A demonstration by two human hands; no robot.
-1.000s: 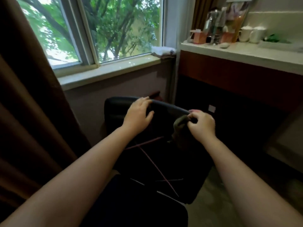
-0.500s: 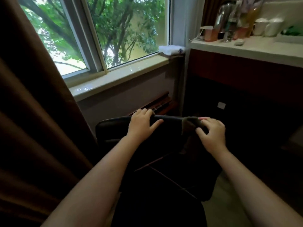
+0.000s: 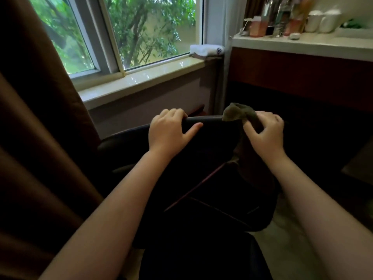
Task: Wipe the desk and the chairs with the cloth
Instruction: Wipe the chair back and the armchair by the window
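A black chair (image 3: 203,178) with thin red stitching stands in front of me, its back towards me. My left hand (image 3: 169,130) grips the top edge of the chair back, fingers curled over it, thumb along the near side. A dark olive cloth (image 3: 236,114) is draped over the same edge further right. My right hand (image 3: 264,132) holds the cloth against the chair back, fingers bent into the fabric. The desk (image 3: 302,45) with its pale top and red-brown front stands at the upper right.
Bottles, pink containers and white mugs (image 3: 321,20) crowd the desk's back. A folded white towel (image 3: 206,50) lies on the window sill (image 3: 141,81). A brown curtain (image 3: 34,138) hangs close on the left. Pale floor (image 3: 286,245) shows at the lower right.
The view has tilted up and closer to the chair back. Both hands stay on its top edge; the cloth under my right hand now bunches higher above the edge.
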